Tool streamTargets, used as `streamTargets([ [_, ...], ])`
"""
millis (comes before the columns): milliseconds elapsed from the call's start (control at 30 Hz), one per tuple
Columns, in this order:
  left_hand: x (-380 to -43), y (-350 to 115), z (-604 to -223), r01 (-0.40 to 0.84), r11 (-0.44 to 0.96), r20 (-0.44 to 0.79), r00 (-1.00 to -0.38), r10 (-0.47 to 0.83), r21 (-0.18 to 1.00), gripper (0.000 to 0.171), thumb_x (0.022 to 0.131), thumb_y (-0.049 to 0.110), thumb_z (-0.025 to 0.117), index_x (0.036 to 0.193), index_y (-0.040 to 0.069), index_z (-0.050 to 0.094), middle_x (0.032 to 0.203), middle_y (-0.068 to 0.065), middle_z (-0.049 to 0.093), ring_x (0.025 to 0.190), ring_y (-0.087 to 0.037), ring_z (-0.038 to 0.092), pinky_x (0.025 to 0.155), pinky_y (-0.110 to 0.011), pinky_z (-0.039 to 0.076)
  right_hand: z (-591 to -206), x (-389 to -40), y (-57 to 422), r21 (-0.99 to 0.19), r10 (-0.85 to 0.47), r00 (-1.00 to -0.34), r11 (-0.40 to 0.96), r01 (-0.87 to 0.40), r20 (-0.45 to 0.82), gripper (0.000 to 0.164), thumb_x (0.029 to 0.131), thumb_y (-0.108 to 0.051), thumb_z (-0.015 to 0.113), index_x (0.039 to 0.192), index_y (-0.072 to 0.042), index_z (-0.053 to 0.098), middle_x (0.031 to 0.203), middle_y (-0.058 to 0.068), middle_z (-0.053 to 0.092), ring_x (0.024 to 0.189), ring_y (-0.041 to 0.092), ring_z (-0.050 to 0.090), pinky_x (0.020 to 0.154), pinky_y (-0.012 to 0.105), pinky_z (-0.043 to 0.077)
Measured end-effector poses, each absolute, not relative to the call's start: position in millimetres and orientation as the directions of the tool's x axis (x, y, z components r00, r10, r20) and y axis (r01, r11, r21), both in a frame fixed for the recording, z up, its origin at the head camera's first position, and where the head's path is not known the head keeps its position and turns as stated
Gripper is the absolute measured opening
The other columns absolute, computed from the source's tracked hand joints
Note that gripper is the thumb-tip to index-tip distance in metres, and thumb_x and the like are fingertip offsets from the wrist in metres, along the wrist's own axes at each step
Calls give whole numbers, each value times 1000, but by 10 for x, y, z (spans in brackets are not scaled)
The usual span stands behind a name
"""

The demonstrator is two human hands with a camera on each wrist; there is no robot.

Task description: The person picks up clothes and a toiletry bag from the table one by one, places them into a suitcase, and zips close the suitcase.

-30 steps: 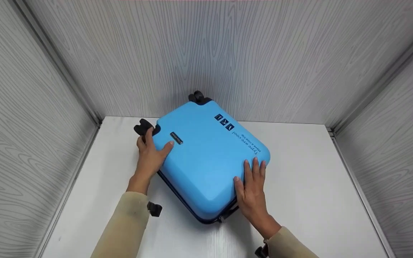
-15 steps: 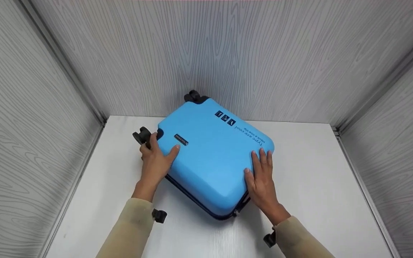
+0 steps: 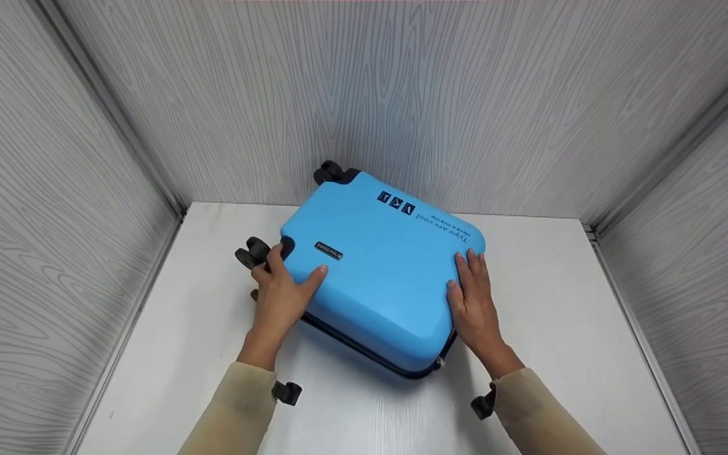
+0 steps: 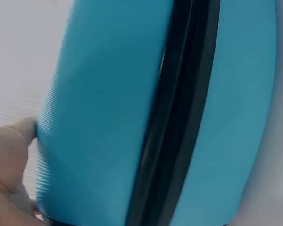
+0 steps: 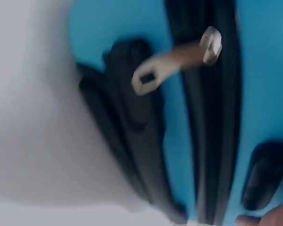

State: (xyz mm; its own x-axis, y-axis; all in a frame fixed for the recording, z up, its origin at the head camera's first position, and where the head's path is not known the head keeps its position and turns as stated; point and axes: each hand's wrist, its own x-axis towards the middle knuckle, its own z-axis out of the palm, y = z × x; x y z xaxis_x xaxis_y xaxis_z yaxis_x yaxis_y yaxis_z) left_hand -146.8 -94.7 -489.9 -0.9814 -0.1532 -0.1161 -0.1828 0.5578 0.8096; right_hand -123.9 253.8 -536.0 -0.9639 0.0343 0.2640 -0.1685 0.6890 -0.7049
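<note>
A light blue hard-shell suitcase (image 3: 370, 278) lies flat and slantwise in the head view, lettering on its upper face. Black double wheels (image 3: 251, 253) stick out from its left end. My left hand (image 3: 279, 300) grips the corner beside them, thumb on the upper face, some fingers hidden behind the wheels. At the opposite end, my right hand (image 3: 474, 309) presses with straight fingers against the edge. The left wrist view shows the dark zipper band (image 4: 174, 117) along the side. A zipper pull (image 5: 162, 70) and a black carry handle (image 5: 137, 113), both blurred, appear in the right wrist view.
The suitcase is on a white tabletop (image 3: 547, 303). Behind it rises a grey wood-grain panel (image 3: 465, 95), close to the far wheels (image 3: 329, 172). Similar panels enclose the left and right sides.
The suitcase has turned counterclockwise: its near corner swung right and its far wheels shifted left. Both hands moved along with it, the right one upward and to the right.
</note>
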Motion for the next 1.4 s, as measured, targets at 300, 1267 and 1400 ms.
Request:
streamTargets([
  [300, -1468, -976, -5039, -141, 516, -64, -984, -163, 845, 110, 89, 74, 68, 168, 23, 12, 164, -35, 9, 138, -50, 44, 112, -67, 42, -5276, -599, 1894, -842, 166, -978, 538, -17, 126, 71, 110, -33, 54, 170, -12, 21, 178, 17, -5, 163, 42, 0, 126, 66, 16],
  [1267, -991, -604, -4799, -41, 694, -107, -993, 52, 719, 104, 99, 44, 72, 171, 12, 5, 154, -40, 27, 115, -43, 58, 86, -56, 53, -5344, -1442, 3022, -832, 17, -991, 546, -102, 132, 55, 113, -41, 43, 166, -29, 37, 178, -1, 13, 165, 29, 10, 128, 62, 16],
  [1400, -988, -638, -4632, -15, 776, -153, -983, 105, 630, 101, 99, 44, 73, 171, 9, 11, 151, -37, 43, 104, -40, 65, 78, -52, 55, -5334, -1466, 3082, -831, 16, -992, 548, -97, 127, 54, 113, -45, 42, 165, -32, 37, 178, -2, 15, 165, 26, 11, 129, 60, 16],
])
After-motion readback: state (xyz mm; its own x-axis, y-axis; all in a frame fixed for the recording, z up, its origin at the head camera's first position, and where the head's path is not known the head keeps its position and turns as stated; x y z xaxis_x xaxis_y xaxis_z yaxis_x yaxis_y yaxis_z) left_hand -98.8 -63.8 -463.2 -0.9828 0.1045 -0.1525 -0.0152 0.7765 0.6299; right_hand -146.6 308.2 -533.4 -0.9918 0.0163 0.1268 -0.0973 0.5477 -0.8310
